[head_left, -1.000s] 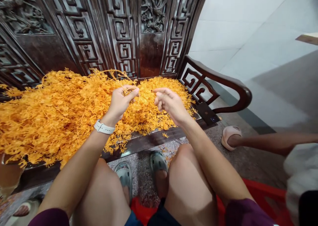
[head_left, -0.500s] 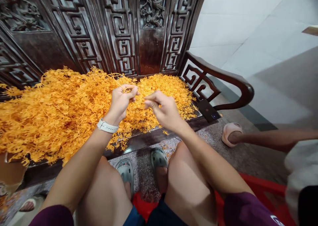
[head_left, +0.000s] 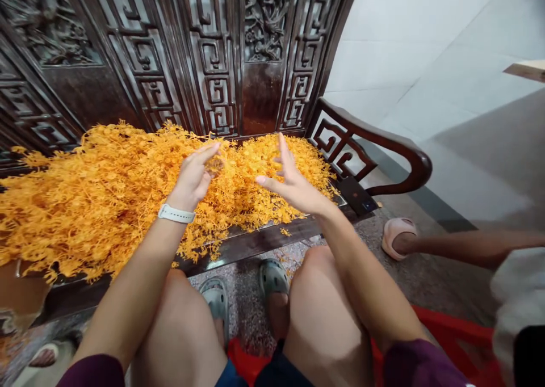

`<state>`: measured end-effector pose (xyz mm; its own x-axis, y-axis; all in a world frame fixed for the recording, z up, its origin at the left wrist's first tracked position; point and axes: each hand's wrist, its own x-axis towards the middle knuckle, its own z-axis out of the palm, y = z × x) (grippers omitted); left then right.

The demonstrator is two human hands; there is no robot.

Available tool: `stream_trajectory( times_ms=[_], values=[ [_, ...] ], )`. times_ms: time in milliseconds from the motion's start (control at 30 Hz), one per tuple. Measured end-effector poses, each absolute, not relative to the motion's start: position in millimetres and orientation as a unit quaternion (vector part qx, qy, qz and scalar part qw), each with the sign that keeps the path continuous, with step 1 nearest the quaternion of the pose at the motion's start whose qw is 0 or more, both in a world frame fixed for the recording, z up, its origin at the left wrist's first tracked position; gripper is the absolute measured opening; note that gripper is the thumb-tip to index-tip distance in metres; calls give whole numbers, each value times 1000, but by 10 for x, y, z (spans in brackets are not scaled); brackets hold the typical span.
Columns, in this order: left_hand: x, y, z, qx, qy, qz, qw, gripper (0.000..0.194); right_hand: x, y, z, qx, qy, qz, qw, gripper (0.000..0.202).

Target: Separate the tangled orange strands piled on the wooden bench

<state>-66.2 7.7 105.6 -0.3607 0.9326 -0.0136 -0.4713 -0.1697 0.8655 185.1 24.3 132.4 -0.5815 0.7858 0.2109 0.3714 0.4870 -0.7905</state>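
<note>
A large heap of bright orange plastic-looking sprigs (head_left: 106, 200) covers the seat of a dark carved wooden bench (head_left: 259, 236). Above the middle of the heap is my left hand (head_left: 194, 172), thumb and fingers apart, with no sprig plainly held. My right hand (head_left: 292, 177) hovers over the lower, right-hand part of the pile, its fingers spread and nothing in them. A gap separates the two hands, and orange pieces show through it. Whether the fingertips of my left hand brush the sprigs, I cannot tell.
A black phone (head_left: 356, 195) lies at the bench's right end, beside the curved armrest (head_left: 383, 143). Torn cardboard (head_left: 21, 296) sits at lower left. Another person's leg with a pink shoe (head_left: 398, 238) reaches in from the right. Something red (head_left: 455, 341) is behind my right arm.
My hands were pinched close together over the heap; now both have opened and moved apart. My left hand shifted slightly left, my right slightly right. The view tilted up a little.
</note>
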Motion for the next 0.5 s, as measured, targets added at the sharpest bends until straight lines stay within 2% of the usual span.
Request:
stream_trajectory(
  times_ms=[67, 133, 233, 333, 367, 433, 500],
  values=[
    [-544, 54, 1083, 294, 409, 704, 501, 9, 1915, 358, 1282, -421, -809, 345, 221, 127],
    [-431, 29, 1106, 308, 396, 697, 512, 6, 1894, 349, 1223, -413, -811, 371, 183, 123],
    [-290, 7, 1114, 319, 373, 689, 534, 5, 1737, 260, 1127, -341, -807, 425, 229, 100],
    [-224, 28, 1085, 319, 358, 678, 557, 6, 1577, 243, 1074, -286, -804, 416, 313, 52],
    [-224, 43, 1070, 315, 358, 678, 559, 5, 1545, 254, 1070, -276, -802, 421, 322, 42],
    [-254, 81, 1037, 306, 369, 683, 551, 5, 1508, 270, 1082, -270, -782, 467, 313, 43],
    [-306, 119, 1008, 291, 389, 701, 523, 8, 1488, 258, 1111, -263, -749, 546, 268, 46]
  ],
)
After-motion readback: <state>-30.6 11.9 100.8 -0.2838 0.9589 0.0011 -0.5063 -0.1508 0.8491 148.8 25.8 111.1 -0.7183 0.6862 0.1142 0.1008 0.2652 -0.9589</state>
